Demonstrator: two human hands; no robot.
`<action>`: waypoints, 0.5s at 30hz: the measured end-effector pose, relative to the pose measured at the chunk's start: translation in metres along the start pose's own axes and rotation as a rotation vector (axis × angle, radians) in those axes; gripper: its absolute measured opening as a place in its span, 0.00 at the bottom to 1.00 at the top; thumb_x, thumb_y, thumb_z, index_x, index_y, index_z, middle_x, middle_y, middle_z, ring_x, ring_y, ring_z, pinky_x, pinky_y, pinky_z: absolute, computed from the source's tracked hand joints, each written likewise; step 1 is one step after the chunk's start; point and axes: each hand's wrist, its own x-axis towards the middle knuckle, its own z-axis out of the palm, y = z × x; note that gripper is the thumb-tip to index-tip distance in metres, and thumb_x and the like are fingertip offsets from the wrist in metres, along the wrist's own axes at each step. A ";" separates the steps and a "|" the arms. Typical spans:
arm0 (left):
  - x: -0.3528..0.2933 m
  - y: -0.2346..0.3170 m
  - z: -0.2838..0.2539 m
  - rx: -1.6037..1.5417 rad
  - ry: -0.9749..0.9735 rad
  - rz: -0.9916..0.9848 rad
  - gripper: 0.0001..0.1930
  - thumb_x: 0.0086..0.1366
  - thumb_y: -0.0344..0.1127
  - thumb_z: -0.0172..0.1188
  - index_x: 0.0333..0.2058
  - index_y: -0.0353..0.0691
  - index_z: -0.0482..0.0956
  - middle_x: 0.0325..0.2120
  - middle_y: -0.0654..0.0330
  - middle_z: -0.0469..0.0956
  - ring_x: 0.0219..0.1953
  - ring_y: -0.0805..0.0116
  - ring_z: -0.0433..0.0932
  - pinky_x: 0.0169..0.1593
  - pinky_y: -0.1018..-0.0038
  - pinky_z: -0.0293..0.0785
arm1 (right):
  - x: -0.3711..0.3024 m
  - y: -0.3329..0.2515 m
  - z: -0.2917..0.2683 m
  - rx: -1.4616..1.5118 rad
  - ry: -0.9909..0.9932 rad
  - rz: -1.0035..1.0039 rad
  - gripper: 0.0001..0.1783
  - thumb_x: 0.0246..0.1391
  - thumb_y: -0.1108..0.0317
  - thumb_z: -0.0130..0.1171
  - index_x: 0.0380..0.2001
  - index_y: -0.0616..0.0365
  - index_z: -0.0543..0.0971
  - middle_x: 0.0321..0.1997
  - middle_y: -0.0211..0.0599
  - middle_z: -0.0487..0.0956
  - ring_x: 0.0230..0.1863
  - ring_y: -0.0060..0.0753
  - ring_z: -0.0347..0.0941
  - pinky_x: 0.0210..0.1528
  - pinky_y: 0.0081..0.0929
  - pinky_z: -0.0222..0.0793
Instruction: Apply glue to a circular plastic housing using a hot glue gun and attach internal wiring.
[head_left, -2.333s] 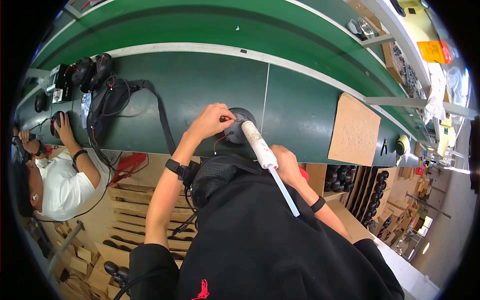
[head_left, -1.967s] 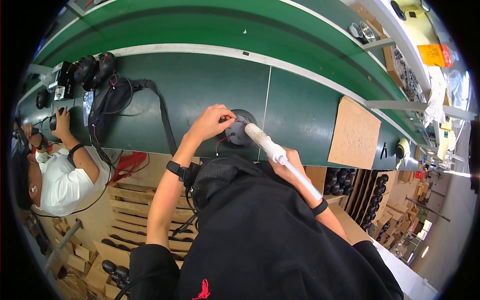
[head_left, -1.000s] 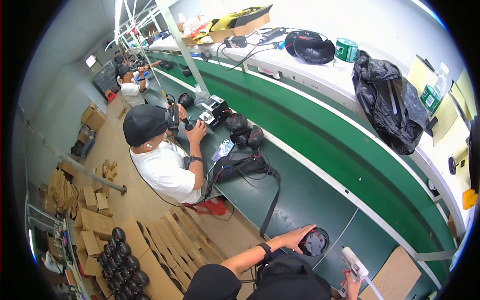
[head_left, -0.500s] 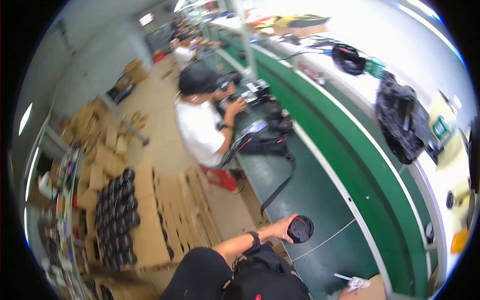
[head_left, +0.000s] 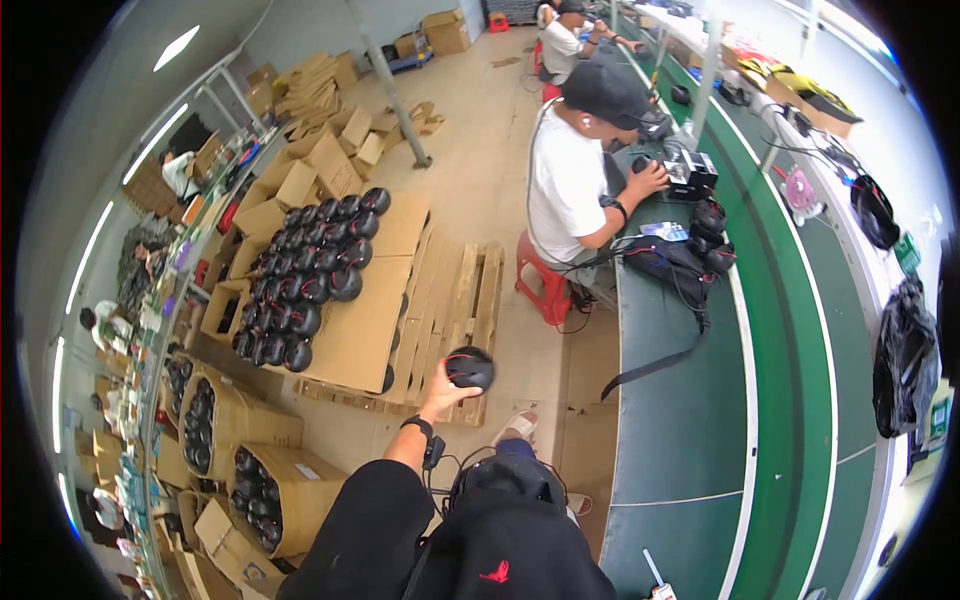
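Left hand [head_left: 447, 393] is gripping a round black part [head_left: 470, 367] from below, fingers curled around it, holding it out over the wooden pallet [head_left: 470, 300], away from the green worktop [head_left: 690, 400]. Right hand is lying out of view; its grip cannot be told.

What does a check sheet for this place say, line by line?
Surface: green bench, bare near the person.
Job's things: black round part in left hand, held out over the pallet.
Clutter: black bag on bench; rows of black parts on cardboard; open boxes.
Hands: left grips the part; right not in view.
Cables: thin wires by the left wrist.
Surroundings: seated co-worker on red stool.
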 end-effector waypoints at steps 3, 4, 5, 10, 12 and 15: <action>0.000 -0.056 -0.050 0.122 0.215 -0.352 0.55 0.29 0.48 0.84 0.58 0.39 0.64 0.50 0.49 0.77 0.52 0.52 0.77 0.54 0.60 0.77 | 0.033 -0.008 -0.025 0.048 -0.045 0.008 0.19 0.58 0.63 0.56 0.44 0.71 0.78 0.44 0.57 0.80 0.47 0.53 0.76 0.52 0.40 0.71; -0.001 -0.062 -0.055 0.021 0.328 -0.390 0.52 0.33 0.41 0.84 0.58 0.41 0.64 0.46 0.53 0.77 0.41 0.58 0.82 0.26 0.67 0.84 | 0.042 -0.016 -0.032 0.065 -0.051 0.022 0.19 0.58 0.63 0.56 0.44 0.72 0.78 0.44 0.57 0.80 0.46 0.53 0.76 0.52 0.40 0.71; 0.006 -0.058 -0.056 -0.099 0.279 -0.440 0.52 0.34 0.39 0.83 0.59 0.42 0.63 0.47 0.52 0.76 0.41 0.56 0.82 0.27 0.66 0.85 | 0.047 -0.024 -0.042 0.071 -0.047 0.056 0.19 0.58 0.63 0.56 0.43 0.72 0.78 0.44 0.57 0.80 0.46 0.53 0.77 0.51 0.40 0.72; 0.031 -0.159 -0.122 -0.451 0.596 -0.450 0.59 0.35 0.35 0.83 0.64 0.42 0.51 0.48 0.52 0.74 0.40 0.61 0.80 0.27 0.68 0.81 | 0.053 -0.117 -0.078 0.219 -0.077 0.185 0.20 0.58 0.62 0.57 0.43 0.72 0.79 0.42 0.57 0.81 0.43 0.53 0.78 0.49 0.40 0.73; 0.052 -0.201 -0.161 -0.483 0.655 -0.411 0.60 0.36 0.32 0.82 0.65 0.39 0.50 0.48 0.52 0.74 0.38 0.58 0.80 0.32 0.67 0.83 | 0.028 -0.158 -0.094 0.282 -0.098 0.280 0.20 0.58 0.62 0.57 0.42 0.72 0.79 0.41 0.57 0.81 0.41 0.54 0.78 0.48 0.40 0.73; 0.090 -0.250 -0.195 -0.615 0.551 -0.503 0.50 0.41 0.35 0.81 0.60 0.36 0.59 0.49 0.53 0.75 0.43 0.59 0.79 0.40 0.66 0.80 | 0.030 -0.217 -0.094 0.387 -0.101 0.393 0.21 0.58 0.61 0.58 0.42 0.72 0.80 0.40 0.57 0.82 0.39 0.54 0.79 0.47 0.39 0.74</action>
